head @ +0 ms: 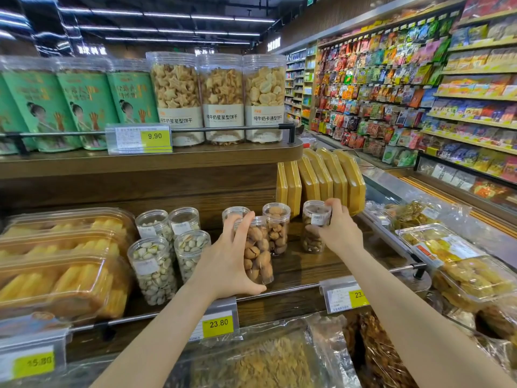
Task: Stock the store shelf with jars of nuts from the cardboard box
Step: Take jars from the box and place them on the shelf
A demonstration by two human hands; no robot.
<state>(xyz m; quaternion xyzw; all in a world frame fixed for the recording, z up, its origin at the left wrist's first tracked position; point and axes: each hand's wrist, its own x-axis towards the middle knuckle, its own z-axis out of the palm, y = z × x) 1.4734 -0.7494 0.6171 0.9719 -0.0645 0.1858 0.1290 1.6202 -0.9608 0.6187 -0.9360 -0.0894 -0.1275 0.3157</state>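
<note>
Head view, near to far. Nearest: bagged dried goods [268, 362] below the shelf rail, two yellow price tags reading 23.80 [218, 323] and 23-something [359, 295]. On the wooden shelf [302, 264]: left hand [232, 261] wrapped round a clear jar of brown nuts [258, 253], thumb under the base edge, fingers over the upper side; jar long axis near vertical, lid end tipped slightly away, base at the shelf front. Right hand [335, 228] gripping a second brown-nut jar [314, 229] at its lid and labelled upper part, fingers curled over the top; jar upright, standing on the shelf, well right of the first. Between them, one upright jar of brown nuts [277, 228]; one more lid [235, 212] partly hidden behind left-hand fingers. Left of those, four upright pistachio jars [152, 270], two front, two behind. Further left, stacked clear trays of yellow sticks [64, 264]. Behind, leaning yellow flat packs [321, 177], six counted. Upper shelf: three tall biscuit jars [221, 99], green packets [84, 107], tag 9.90 [154, 136]. Cardboard box not in view.
</note>
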